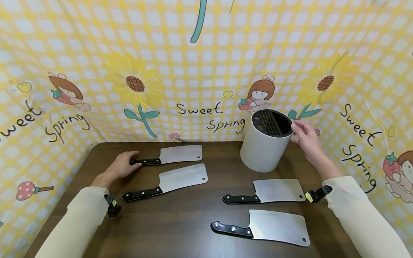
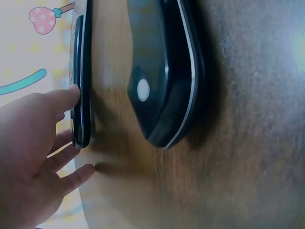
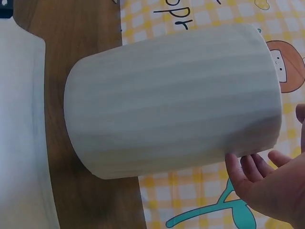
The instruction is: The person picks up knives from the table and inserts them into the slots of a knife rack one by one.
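At the far left, my left hand holds the handle end of the back cleaver between thumb and fingers. In the left wrist view the thumb lies against the black handle, while the lower fingers are spread. The blade lies along the table. My right hand touches the upper right side of a white ribbed knife block. In the right wrist view its fingers rest near the block's rim, relaxed. The block stands upright, with a black slotted top.
A second cleaver lies just in front of the held one. Two more cleavers, a rear one and a front one, lie on the right, handles leftward. A checked cloth hangs behind the brown table.
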The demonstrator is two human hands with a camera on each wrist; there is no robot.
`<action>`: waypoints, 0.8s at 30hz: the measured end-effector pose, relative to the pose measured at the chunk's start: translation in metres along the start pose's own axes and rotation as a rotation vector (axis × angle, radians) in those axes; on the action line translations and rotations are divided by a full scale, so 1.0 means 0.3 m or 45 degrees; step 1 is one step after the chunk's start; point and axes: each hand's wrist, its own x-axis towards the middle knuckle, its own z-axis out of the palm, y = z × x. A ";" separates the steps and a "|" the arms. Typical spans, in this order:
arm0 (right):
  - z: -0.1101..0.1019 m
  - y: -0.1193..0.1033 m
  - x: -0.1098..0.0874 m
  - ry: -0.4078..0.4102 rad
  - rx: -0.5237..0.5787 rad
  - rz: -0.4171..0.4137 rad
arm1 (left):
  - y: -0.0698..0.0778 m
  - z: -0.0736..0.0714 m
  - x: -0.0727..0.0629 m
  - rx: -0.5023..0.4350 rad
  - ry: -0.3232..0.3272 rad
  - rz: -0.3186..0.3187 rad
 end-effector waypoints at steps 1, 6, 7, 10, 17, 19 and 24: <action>0.004 0.002 0.001 0.008 -0.007 0.006 | 0.002 0.001 0.003 0.005 -0.006 0.003; 0.009 0.024 0.006 0.030 0.032 -0.003 | 0.014 0.006 0.009 0.021 -0.022 -0.004; 0.009 0.028 0.006 0.029 0.043 -0.008 | 0.015 0.007 0.009 0.026 -0.022 -0.006; 0.008 0.036 0.005 0.031 0.119 -0.010 | 0.019 0.009 0.007 0.037 -0.020 -0.014; 0.013 0.037 0.001 0.047 0.188 -0.013 | 0.011 0.015 0.013 0.051 -0.024 -0.007; 0.014 0.036 0.001 0.052 0.204 -0.014 | 0.008 0.012 0.016 0.031 -0.030 0.014; 0.012 0.038 0.000 0.035 0.237 -0.031 | 0.004 -0.001 0.008 -0.015 -0.052 0.063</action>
